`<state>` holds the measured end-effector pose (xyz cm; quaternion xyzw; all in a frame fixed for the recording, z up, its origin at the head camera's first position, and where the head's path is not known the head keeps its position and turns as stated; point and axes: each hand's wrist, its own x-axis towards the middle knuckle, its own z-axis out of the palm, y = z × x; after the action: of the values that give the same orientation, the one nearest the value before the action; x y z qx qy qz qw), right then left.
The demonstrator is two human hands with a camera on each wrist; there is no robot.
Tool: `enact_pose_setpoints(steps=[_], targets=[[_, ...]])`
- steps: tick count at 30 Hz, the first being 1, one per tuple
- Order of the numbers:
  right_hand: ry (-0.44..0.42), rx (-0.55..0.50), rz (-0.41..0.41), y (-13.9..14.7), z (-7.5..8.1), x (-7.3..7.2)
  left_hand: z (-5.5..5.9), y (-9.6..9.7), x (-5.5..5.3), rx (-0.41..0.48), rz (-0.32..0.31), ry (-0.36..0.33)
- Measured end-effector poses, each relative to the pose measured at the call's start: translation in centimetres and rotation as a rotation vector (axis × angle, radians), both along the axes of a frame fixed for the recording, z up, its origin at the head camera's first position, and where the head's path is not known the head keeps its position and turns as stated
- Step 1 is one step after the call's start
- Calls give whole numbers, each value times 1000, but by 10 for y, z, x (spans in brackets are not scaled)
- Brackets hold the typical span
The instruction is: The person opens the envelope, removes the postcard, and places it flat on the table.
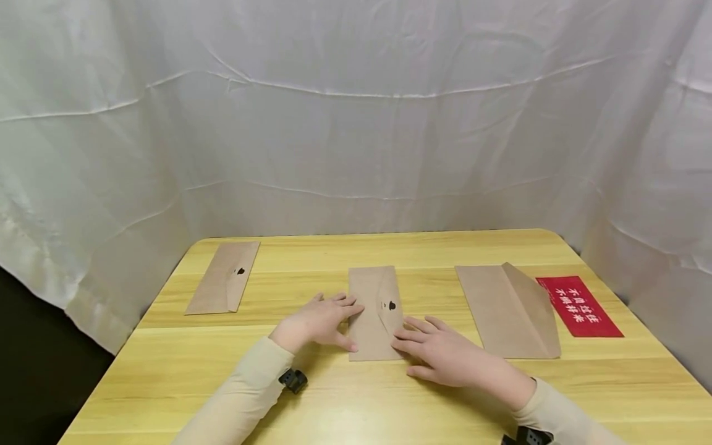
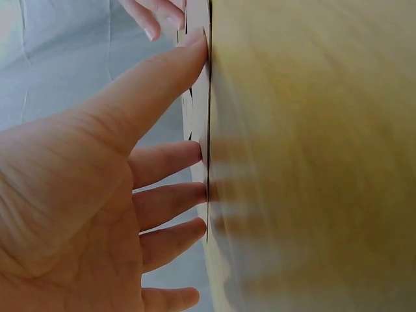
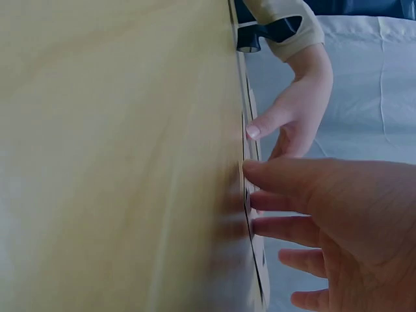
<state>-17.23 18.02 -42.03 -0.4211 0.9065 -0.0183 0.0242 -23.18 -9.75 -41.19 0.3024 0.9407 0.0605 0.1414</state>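
Observation:
A brown paper envelope [image 1: 367,315] lies flat at the middle of the table, its flap folded over and a small black hat-shaped mark on it. My left hand [image 1: 321,322] rests at its left edge, fingers spread and fingertips on the paper. At the right edge, by the flap, my right hand [image 1: 439,352] touches it with relaxed, extended fingers. In the left wrist view, the thumb and fingertips of my left hand [image 2: 97,175] meet the envelope's edge. The right wrist view shows my right hand [image 3: 351,221] with its fingertips along the opposite edge.
A second closed envelope [image 1: 214,278] lies at the far left of the wooden table [image 1: 345,402]. To the right is an envelope [image 1: 489,309] with its flap opened out, beside a red card [image 1: 581,307] with white characters. A pale curtain [image 1: 356,142] hangs behind.

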Motion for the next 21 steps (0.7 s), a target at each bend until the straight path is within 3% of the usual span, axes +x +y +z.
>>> enact_pose_setpoints(steps=[14,21], targets=[[61,66,26,-23,-3,-13,-2,-1,-3,-27,-1,-4],[81,90,-4,-32,1,-18,-2,1,-4,-30,2,-9]])
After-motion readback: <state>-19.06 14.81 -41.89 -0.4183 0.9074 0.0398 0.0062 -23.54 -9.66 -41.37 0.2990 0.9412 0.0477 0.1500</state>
